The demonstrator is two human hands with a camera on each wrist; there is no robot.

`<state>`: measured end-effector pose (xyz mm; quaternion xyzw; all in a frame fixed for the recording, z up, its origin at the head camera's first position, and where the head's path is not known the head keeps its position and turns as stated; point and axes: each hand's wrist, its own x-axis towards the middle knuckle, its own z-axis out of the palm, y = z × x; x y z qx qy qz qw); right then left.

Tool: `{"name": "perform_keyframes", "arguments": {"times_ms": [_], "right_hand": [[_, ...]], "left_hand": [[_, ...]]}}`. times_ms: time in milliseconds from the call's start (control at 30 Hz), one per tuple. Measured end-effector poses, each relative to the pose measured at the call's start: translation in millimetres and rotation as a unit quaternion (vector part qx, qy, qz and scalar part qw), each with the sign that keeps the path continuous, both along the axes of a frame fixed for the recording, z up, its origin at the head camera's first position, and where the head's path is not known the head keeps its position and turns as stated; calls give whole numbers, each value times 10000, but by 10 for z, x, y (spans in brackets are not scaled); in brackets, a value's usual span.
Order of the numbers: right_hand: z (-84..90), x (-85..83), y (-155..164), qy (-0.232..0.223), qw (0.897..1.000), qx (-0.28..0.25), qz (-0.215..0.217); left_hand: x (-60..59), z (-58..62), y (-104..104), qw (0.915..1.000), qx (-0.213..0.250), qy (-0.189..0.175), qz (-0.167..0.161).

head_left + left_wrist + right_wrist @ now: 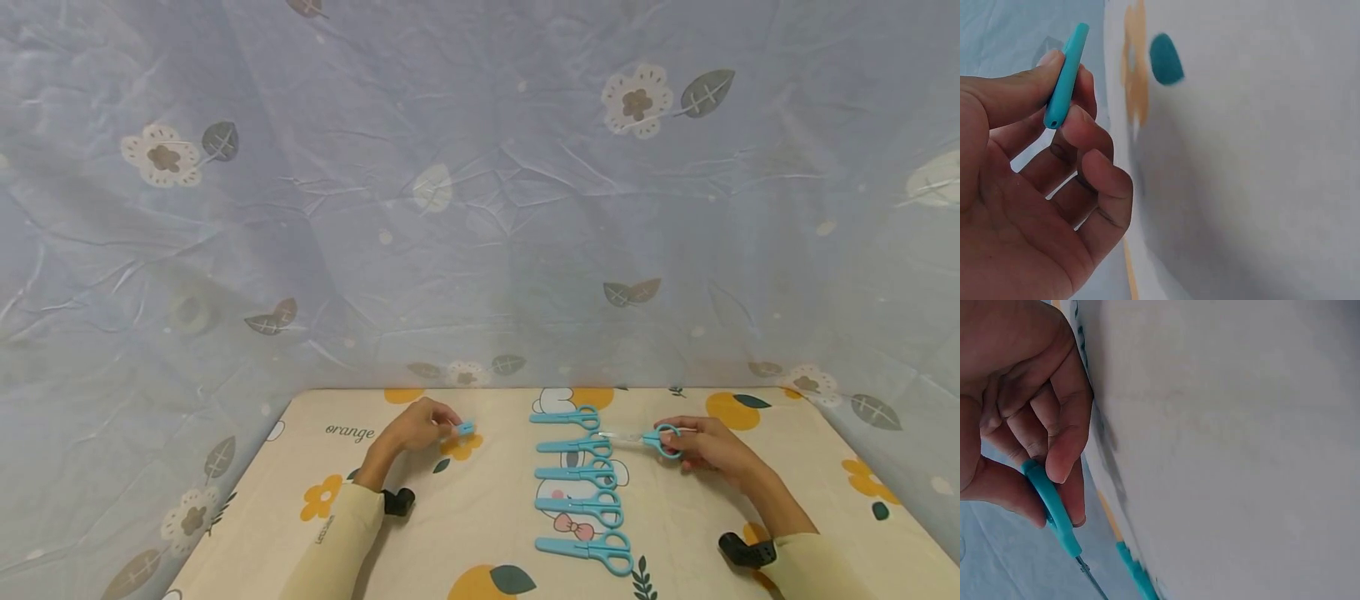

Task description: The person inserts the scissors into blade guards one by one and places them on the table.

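Between thumb and fingers, my left hand (422, 423) pinches a blue scissors blade cover (1067, 76), held up off the cloth. On the other side, my right hand (705, 442) grips a pair of scissors (662, 440) by its blue handle loops. Its bare metal blades (621, 436) point left toward a column of several blue scissors lying on the cloth. In the right wrist view the handle (1054, 509) sits between thumb and fingers, and only part of the blades shows. The column runs from the far pair (566, 417) to the near pair (587, 549), all with covered blades.
A cream tablecloth (480, 500) printed with oranges, flowers and a cartoon figure covers the table. Behind and at the sides hangs a bluish-grey curtain (465, 250) with flower and leaf prints. Each wrist carries a black camera, such as the left one (399, 502).
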<state>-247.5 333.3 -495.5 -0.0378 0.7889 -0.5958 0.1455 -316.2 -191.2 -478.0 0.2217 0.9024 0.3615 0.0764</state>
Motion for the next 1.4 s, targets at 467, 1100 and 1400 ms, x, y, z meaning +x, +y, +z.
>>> {"name": "perform_keyframes", "arguments": {"times_ms": [467,1100,1400], "right_hand": [[165,167,-154,9,9989,-85,454],[203,242,-305,-73,9985,-307,444],[225,256,-390,-97,9980,-384,487]], "left_hand": [[122,197,151,9972,305,-528,-442],[188,210,354,9901,666,-1064,-620],[223,221,453,9915,563,-1019,-574]]}}
